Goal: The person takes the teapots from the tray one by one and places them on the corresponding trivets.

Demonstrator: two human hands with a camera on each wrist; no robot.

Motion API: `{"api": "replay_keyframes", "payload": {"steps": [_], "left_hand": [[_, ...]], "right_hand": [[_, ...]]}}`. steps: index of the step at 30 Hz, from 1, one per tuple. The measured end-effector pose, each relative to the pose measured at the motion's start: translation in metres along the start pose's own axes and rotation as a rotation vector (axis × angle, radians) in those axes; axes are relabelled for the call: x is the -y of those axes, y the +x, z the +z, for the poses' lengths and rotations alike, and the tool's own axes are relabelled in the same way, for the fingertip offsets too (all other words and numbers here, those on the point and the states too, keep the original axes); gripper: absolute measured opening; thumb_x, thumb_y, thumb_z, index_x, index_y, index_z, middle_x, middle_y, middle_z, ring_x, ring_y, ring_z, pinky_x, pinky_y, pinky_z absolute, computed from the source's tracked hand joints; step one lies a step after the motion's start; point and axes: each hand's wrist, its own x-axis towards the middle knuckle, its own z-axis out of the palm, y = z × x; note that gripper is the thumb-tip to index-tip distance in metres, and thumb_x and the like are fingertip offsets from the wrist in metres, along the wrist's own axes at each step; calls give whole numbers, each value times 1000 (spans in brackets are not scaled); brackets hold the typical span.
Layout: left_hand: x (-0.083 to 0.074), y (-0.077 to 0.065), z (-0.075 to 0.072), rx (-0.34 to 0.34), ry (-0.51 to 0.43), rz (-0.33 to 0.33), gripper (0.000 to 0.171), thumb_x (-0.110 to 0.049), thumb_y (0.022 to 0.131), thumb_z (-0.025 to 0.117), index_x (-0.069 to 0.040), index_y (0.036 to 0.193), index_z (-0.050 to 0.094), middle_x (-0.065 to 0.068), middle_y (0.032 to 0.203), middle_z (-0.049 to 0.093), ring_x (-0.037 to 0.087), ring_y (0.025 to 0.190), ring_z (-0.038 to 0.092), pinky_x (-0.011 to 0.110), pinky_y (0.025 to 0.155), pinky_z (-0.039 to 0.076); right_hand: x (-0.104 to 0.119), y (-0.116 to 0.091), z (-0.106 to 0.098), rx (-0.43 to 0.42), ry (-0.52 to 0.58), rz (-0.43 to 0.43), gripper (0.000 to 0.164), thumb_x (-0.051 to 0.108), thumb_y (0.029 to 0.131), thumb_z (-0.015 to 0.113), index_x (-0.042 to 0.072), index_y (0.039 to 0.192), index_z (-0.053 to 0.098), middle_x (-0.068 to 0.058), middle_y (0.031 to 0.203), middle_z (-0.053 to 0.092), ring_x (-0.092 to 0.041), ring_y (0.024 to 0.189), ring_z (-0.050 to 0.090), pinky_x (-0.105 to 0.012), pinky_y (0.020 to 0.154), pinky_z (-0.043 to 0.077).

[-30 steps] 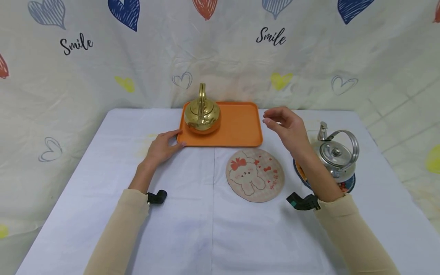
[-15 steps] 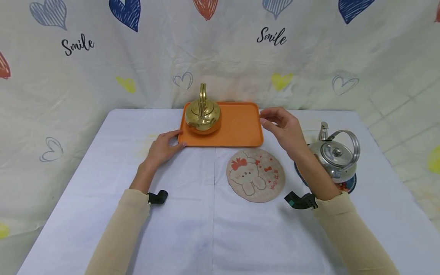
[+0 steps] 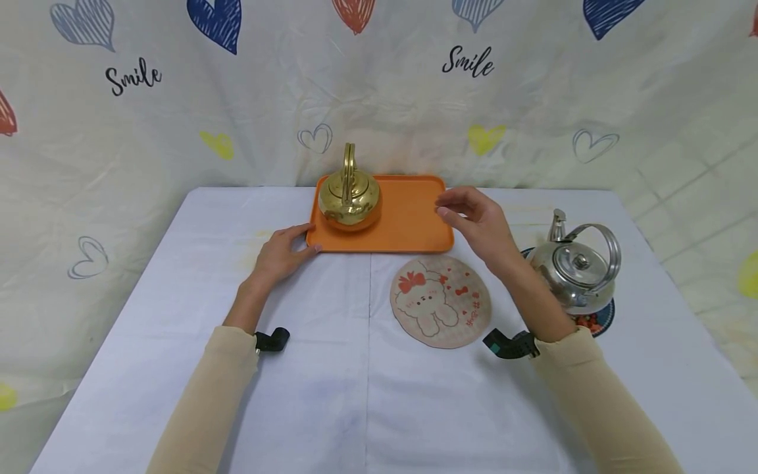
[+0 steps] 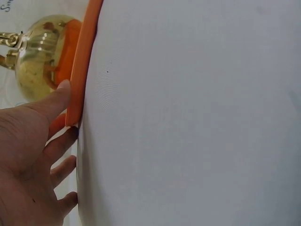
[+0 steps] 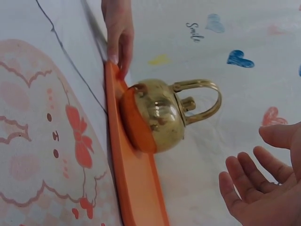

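An orange tray [image 3: 411, 217] lies at the back of the table, with a shiny gold kettle [image 3: 349, 197] upright on its left half. My left hand [image 3: 281, 255] holds the tray's front-left corner, its thumb on the rim and fingers at the left side; the left wrist view has the thumb [image 4: 61, 96] against the orange rim. Loosely bent and holding nothing, my right hand [image 3: 476, 224] hovers over the tray's right end. In the right wrist view the right hand's fingers [image 5: 249, 179] are spread apart from the gold kettle.
A round cloth mat [image 3: 441, 303] with a rabbit print lies in front of the tray. On the right a silver kettle [image 3: 577, 273] stands on a blue patterned plate [image 3: 601, 319], partly behind my right forearm. A heart-printed curtain [image 3: 391, 99] hangs behind the table.
My right hand has moved left, from beside the tray to over its right end. My left hand, the tray and both kettles have stayed in place.
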Motion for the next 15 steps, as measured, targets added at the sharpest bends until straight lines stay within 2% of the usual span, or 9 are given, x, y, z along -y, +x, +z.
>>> {"api": "replay_keyframes", "payload": {"steps": [8, 15], "left_hand": [[0, 0, 1, -8, -3, 8, 63, -45, 103, 63, -23, 159, 45, 14, 165, 44, 40, 156, 33, 61, 128, 27], [0, 0, 0, -8, -11, 10, 63, -45, 103, 64, -23, 159, 45, 14, 165, 44, 41, 156, 33, 61, 128, 28]], "right_hand": [[-2, 3, 4, 14, 20, 8, 34, 12, 103, 65, -5, 133, 59, -6, 122, 65, -7, 112, 65, -12, 96, 56], [-2, 6, 9, 31, 13, 23, 37, 15, 104, 65, -4, 135, 58, -13, 127, 63, -7, 115, 64, -12, 98, 55]]}}
